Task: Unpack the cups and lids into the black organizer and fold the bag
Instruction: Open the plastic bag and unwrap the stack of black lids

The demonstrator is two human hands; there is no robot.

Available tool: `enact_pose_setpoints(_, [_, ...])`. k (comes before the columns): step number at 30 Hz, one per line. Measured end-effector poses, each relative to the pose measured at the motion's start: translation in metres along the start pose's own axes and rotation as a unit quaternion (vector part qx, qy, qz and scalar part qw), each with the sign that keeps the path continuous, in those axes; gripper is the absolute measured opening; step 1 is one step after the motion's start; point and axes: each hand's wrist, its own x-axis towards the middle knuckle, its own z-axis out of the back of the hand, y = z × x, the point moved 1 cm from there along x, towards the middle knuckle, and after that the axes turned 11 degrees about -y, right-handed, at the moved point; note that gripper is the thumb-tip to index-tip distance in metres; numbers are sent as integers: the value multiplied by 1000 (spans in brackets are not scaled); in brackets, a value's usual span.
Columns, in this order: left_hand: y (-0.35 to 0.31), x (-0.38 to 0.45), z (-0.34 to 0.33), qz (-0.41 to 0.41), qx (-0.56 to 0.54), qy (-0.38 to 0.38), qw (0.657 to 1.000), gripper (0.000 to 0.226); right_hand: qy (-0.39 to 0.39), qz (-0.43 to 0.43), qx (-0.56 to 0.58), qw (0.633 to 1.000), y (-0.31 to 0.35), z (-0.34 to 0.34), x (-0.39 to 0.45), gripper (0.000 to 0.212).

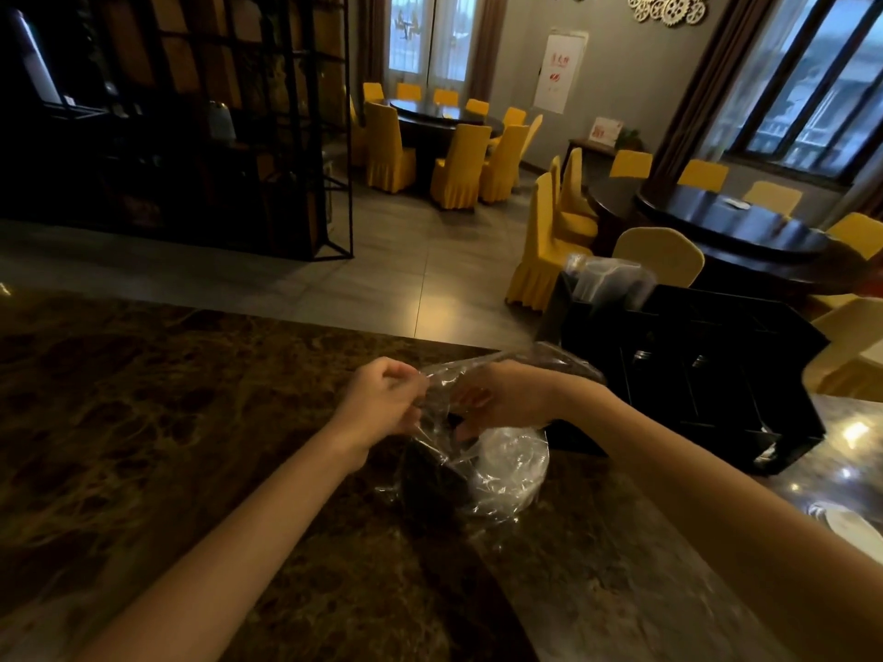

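Observation:
A clear plastic bag (482,475) lies on the dark marble counter (191,422) in front of me. Inside it I see a stack of white lids (513,463) and a dark stack (430,475) beside them. My left hand (382,398) pinches the bag's mouth at its left side. My right hand (506,394) grips the bag's opening from the right, fingers partly inside the plastic. The black organizer (693,375) stands just right of the bag, with clear cups (607,277) standing in its far left compartment.
The counter's far edge runs just behind the bag, with tiled floor beyond. A white dish (845,523) sits at the counter's right edge. Round dark tables with yellow-covered chairs (549,246) fill the room behind; a dark shelving unit (191,126) stands at left.

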Motion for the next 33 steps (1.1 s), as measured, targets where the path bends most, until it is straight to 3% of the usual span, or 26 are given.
enact_pose_setpoints(2, [3,2,-2,15,-12,3,1000,27,77,3,-7,997,0,-4,1,64])
enact_pose_setpoints(4, [7,4,-2,55,-34,-8,998,29,119,-19,4,993,-3,-9,4,74])
enact_pose_setpoints(9, [14,12,1,113,-38,-36,992,21,56,75,-45,995,-3,-9,9,103])
enact_pose_setpoints(11, [9,13,2,116,-48,-13,992,17,48,50,-25,997,-13,-13,9,98])
enact_pose_setpoints(14, [-7,6,2,85,-85,37,992,27,49,-65,-25,996,-35,-15,9,64])
enact_pose_setpoints(16, [-19,-4,2,7,-13,9,1000,46,20,-40,-37,998,-32,-16,5,81])
enact_pose_setpoints(18, [-31,-23,5,-156,124,-90,976,50,22,39,-53,998,-17,-17,8,97])
enact_pose_setpoints(21, [-57,-63,19,-437,226,-215,844,33,54,31,35,997,-9,-17,12,95])
enact_pose_setpoints(22, [-67,-75,23,-498,226,-207,811,33,69,19,72,995,-8,-17,11,93])
enact_pose_setpoints(24, [-84,-90,24,-548,206,-116,802,34,72,16,83,994,-6,-11,9,87])
enact_pose_setpoints(27, [-103,-86,5,-486,274,32,829,38,65,34,51,996,0,-4,6,86])
enact_pose_setpoints(30, [-103,-52,-13,-430,410,106,798,25,47,71,-7,996,4,5,-2,88])
enact_pose_setpoints(33, [-95,-23,-18,-425,492,140,747,20,43,84,-31,995,4,14,-13,83])
